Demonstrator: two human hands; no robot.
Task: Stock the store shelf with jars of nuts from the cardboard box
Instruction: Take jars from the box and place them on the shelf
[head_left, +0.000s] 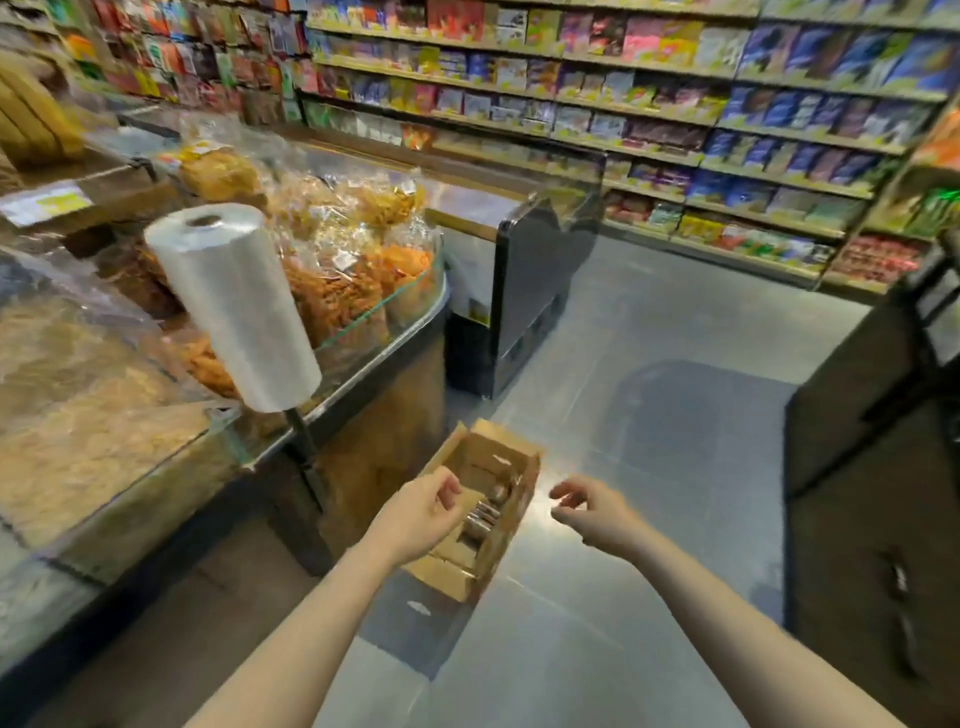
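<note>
Cardboard, brown and open at the top, the cardboard box (480, 512) sits on the grey floor (649, 415) just beside the foot of the glass-topped desk (130, 467) on my left. Inside it I can make out a few jars of nuts (485, 512) with what look like metal lids, though the blur keeps me from counting them. My left hand (415, 512) hangs over the near left edge of the box, fingers loosely curled, holding nothing. My right hand (592, 509) hovers just right of the box, apart from it, fingers also loosely bent and holding nothing. On the desk stands a roll of clear plastic bags (234, 306) on a dark pole, tilted, with bagged orange and yellow snacks (343, 249) piled behind the glass. Beyond the desk is a low black chest cabinet (524, 306). Across the far wall run store shelves (675, 130) packed with coloured packets. A dark cabinet (872, 467) stands at the right.
</note>
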